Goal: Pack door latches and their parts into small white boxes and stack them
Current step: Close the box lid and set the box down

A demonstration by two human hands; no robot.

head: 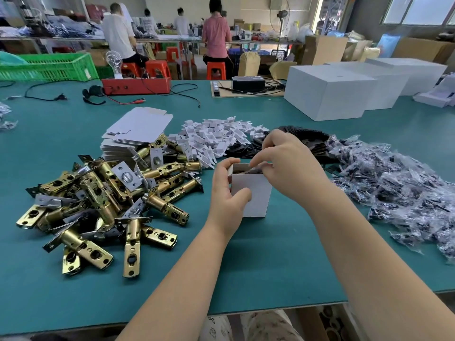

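The left hand (227, 190) is gripping the upright open box (253, 193) on the tabletop (270, 254), steadying it while the right hand (283, 161) is pinching a dark part (254, 170) into its mouth.

A small box (251, 193) stood at the frame's centre between my hands. Latches (103, 207) lay heaped to its left, flat cartons (138, 134) stacked behind them, bagged parts (398, 190) piled at right.
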